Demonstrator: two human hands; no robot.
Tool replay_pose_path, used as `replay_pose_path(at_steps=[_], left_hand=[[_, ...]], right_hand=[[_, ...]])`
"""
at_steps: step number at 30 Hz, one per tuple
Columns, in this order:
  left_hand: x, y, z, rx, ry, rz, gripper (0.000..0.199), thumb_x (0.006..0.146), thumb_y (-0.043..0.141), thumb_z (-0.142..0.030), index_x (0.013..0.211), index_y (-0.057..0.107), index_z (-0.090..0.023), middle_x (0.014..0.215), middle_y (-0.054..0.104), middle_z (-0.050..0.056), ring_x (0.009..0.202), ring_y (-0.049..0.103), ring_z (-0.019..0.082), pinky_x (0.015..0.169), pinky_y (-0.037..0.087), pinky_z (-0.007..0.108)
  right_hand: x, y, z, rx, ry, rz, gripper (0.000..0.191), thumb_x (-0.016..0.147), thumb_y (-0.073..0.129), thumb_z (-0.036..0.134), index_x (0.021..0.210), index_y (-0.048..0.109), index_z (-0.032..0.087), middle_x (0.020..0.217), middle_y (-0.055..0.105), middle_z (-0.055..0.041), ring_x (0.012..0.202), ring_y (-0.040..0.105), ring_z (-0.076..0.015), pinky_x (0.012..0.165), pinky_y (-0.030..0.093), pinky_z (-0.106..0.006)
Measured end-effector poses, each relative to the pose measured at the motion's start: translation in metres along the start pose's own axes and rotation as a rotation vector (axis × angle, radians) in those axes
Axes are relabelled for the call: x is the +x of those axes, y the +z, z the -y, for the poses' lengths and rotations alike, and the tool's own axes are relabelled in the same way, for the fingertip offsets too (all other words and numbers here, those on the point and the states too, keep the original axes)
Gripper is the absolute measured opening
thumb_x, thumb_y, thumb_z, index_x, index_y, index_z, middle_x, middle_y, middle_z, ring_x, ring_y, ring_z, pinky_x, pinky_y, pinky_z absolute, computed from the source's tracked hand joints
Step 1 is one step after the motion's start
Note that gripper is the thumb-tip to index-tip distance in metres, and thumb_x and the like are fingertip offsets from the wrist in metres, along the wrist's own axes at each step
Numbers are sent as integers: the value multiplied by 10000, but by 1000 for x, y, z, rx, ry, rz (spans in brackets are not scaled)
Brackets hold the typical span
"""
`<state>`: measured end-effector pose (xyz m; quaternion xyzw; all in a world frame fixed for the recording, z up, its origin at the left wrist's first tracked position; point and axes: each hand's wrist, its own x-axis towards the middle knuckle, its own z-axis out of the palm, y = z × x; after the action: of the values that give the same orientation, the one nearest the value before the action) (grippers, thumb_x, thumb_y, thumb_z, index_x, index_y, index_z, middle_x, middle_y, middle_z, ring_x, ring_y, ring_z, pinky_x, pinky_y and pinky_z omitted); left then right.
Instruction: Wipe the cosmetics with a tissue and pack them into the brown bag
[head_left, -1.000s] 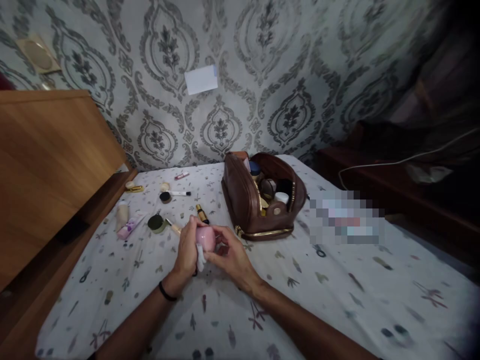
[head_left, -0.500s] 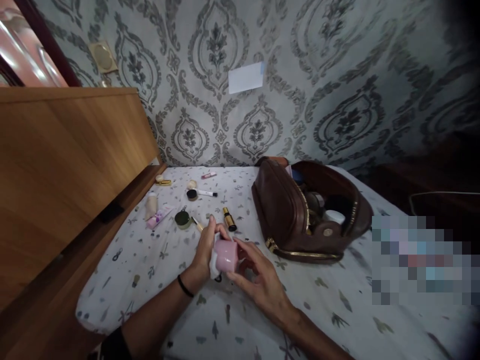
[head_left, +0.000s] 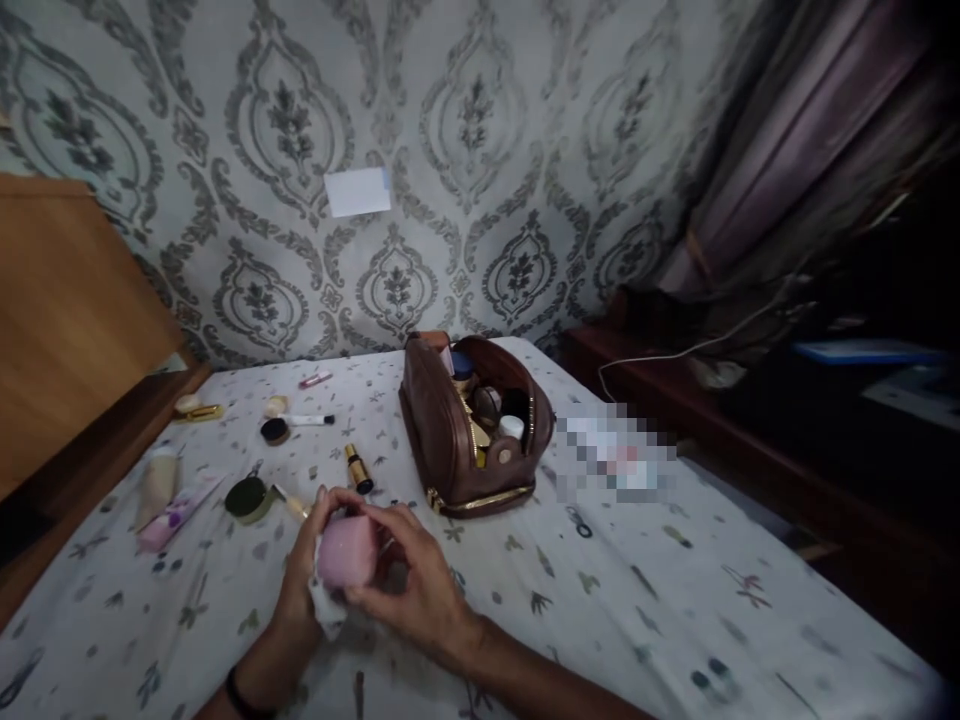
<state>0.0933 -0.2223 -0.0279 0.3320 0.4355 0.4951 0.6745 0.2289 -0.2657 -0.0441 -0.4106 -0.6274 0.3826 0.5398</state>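
Observation:
A pink cylindrical jar is held between both hands, over the patterned sheet. My left hand closes around its left side with a crumpled white tissue between palm and jar. The fingertips and thumb of my right hand grip the jar's right end. Just beyond the hands lie a small gold-and-black bottle, a brush with a pale handle and a round dark green jar. The brown cosmetic bag stands unzipped to the right, filled with containers such as a white-lidded jar.
On the left lie a beige tube, a pink-white tube, a black-lidded jar, a white brush and a pink lip gloss tube. A wooden cabinet borders the left. A blurred-out item lies right of the bag.
The view has turned to the right, so the bag and small items appear farther left. Both hands still hold the pink jar, which is tilted slightly differently.

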Motion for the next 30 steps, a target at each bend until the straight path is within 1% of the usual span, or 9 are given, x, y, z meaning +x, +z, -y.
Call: replay_pose_path(at_steps=[5, 8, 14, 17, 19, 21, 24, 27, 30], left_hand=[[-14, 8, -5, 376, 275, -20, 555, 716, 618, -735, 899, 704, -218, 978, 716, 50, 1009, 637, 274, 905, 518, 352], [-14, 9, -5, 550, 365, -23, 553, 710, 620, -738, 903, 700, -226, 1030, 721, 59, 1021, 636, 287, 907, 513, 358], [-12, 10, -5, 530, 324, -49, 547, 709, 614, -740, 853, 696, -219, 951, 740, 56, 977, 648, 285, 830, 537, 330], [-17, 14, -8, 402, 197, -21, 484, 728, 639, -690, 844, 702, -224, 919, 744, 37, 945, 656, 269, 804, 539, 316], [-18, 16, -9, 326, 115, -4, 479, 760, 616, -681, 860, 703, -221, 908, 742, 30, 920, 659, 257, 786, 538, 316], [-17, 16, -8, 344, 118, -20, 536, 773, 568, -720, 880, 701, -212, 913, 736, 37, 917, 655, 258, 793, 534, 329], [-11, 7, -6, 567, 268, -94, 601, 807, 465, -759, 927, 686, -214, 975, 715, 60, 986, 628, 274, 877, 501, 364], [-6, -9, -2, 760, 532, -167, 550, 884, 387, -697, 980, 652, -224, 1048, 673, 75, 1049, 595, 275, 948, 455, 391], [-3, -19, 4, 888, 800, -7, 397, 910, 465, -567, 1014, 650, -231, 1119, 642, 82, 1109, 575, 270, 988, 433, 389]], right_hand=[[1, -4, 1, -140, -29, -54, 727, 668, 813, 170, 1337, 548, 271, 1117, 605, -53, 1012, 595, -214, 892, 510, -346], [1, -6, -1, -203, -62, -28, 710, 716, 791, 218, 1371, 518, 247, 1165, 592, -76, 1071, 586, -226, 937, 501, -360], [-1, -8, 0, -286, -1, 54, 742, 710, 745, 203, 1405, 489, 244, 1205, 561, -89, 1105, 571, -251, 958, 498, -385], [-1, -9, 6, -302, 45, 95, 777, 701, 735, 223, 1428, 461, 250, 1220, 539, -98, 1116, 557, -269, 960, 493, -407], [1, -9, 8, -271, 30, 62, 756, 692, 715, 206, 1408, 478, 267, 1177, 546, -79, 1076, 564, -249, 941, 498, -381], [2, -7, 7, -227, -21, -5, 704, 657, 700, 176, 1333, 531, 278, 1105, 556, -51, 1019, 572, -225, 901, 506, -345], [3, -4, 1, -212, -106, -109, 599, 581, 712, 175, 1160, 576, 239, 1083, 560, -54, 1038, 566, -235, 899, 493, -340], [0, 0, -6, -269, -81, -108, 552, 574, 713, 221, 1095, 530, 218, 1113, 579, -78, 1065, 570, -260, 913, 477, -360], [-3, 1, -6, -395, -17, -4, 513, 610, 660, 217, 1099, 504, 219, 1068, 606, -72, 997, 584, -255, 873, 481, -363]])
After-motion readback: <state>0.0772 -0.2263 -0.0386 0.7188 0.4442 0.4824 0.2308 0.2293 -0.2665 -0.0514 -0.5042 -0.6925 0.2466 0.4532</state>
